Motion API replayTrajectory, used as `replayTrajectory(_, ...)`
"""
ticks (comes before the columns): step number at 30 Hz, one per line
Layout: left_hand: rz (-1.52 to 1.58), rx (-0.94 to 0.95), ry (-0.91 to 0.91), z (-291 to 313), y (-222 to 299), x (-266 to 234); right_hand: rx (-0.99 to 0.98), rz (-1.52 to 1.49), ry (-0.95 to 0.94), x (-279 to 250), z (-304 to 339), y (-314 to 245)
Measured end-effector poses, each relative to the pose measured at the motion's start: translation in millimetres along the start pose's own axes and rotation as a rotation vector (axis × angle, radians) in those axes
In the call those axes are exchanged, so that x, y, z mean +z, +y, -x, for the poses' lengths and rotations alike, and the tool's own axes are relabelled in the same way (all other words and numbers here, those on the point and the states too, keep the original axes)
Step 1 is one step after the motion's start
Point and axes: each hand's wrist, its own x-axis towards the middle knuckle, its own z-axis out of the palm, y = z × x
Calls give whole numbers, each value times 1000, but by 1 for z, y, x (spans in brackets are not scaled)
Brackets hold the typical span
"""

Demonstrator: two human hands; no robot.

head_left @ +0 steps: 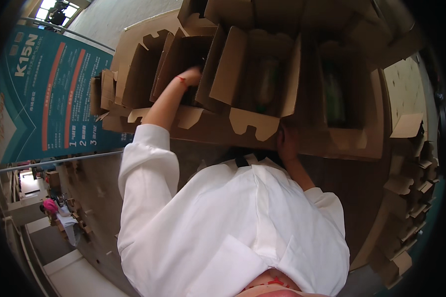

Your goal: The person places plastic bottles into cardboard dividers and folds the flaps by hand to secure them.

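Observation:
My left hand (pixel 193 76), with a thin red cord round the wrist, reaches into an open brown cardboard box (pixel 214 69) left of the middle. Its fingers are hidden inside, so what they touch does not show. My right hand (pixel 286 142) is in shadow at the near edge of the row, beside the notched flap of another open box (pixel 255 123). Its fingers are too dark to make out. Inside that box lies a clear, greenish bottle (pixel 268 81). Farther right, a green bottle (pixel 334 94) lies in another open box (pixel 346 137).
More open cardboard boxes (pixel 146 74) stand at the left end of the row. Several cartons with raised flaps (pixel 411 185) line the right side. A teal printed banner (pixel 54 94) hangs in a metal frame at left. A person in pink (pixel 50 206) is far off at lower left.

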Motion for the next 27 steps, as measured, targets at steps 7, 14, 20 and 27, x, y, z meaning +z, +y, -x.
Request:
replayTrajectory(7,29,-293,34,-14,21,11,59,22,-1,-3,2,-5)
replayTrajectory(14,132,-319,400,39,65,-53,87,-223,74,-14,-2,-18)
replayTrajectory(20,457,199,509,145,190,-136,102,-976,225,-70,-81,-106)
replayTrajectory(27,674,274,-4,92,267,-49,215,-860,252,-64,-89,-106)
